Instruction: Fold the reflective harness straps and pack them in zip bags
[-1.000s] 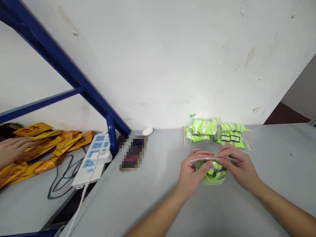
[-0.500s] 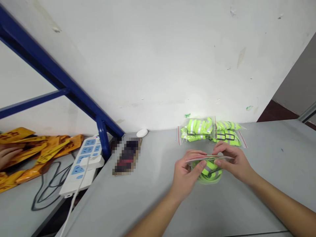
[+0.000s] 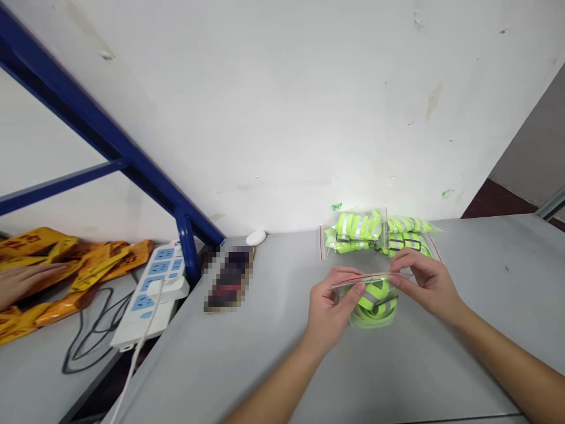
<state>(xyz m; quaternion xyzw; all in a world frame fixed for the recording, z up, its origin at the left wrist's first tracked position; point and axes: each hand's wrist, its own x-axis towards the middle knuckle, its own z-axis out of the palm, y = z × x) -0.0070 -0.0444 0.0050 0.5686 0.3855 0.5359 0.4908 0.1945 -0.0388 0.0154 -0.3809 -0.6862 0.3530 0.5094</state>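
A clear zip-lock bag (image 3: pixel 373 321) with a red line along its top edge hangs between my hands, over the grey table. Inside it lies a coiled neon-yellow reflective strap (image 3: pixel 376 300) with silver bands and a dark buckle. My left hand (image 3: pixel 332 309) pinches the bag's left top edge between thumb and fingers. At the right part of the same edge, my right hand (image 3: pixel 426 285) pinches with thumb and forefinger. Just beyond my hands, several bagged reflective straps (image 3: pixel 358 227) lie in a pile against the wall.
A phone (image 3: pixel 229 280), blurred out, and a white round object (image 3: pixel 256 237) lie left on the table (image 3: pixel 273 353). Farther left are a blue metal frame (image 3: pixel 145 179), a white power strip (image 3: pixel 150 294) with cables, and orange-yellow strips (image 3: pixel 88 271) under another person's hand (image 3: pixel 26 282).
My right thumb and forefinger have slid slightly right along the bag's top edge. My left hand keeps its grip. The other person's hand reaches farther into view over the orange strips.
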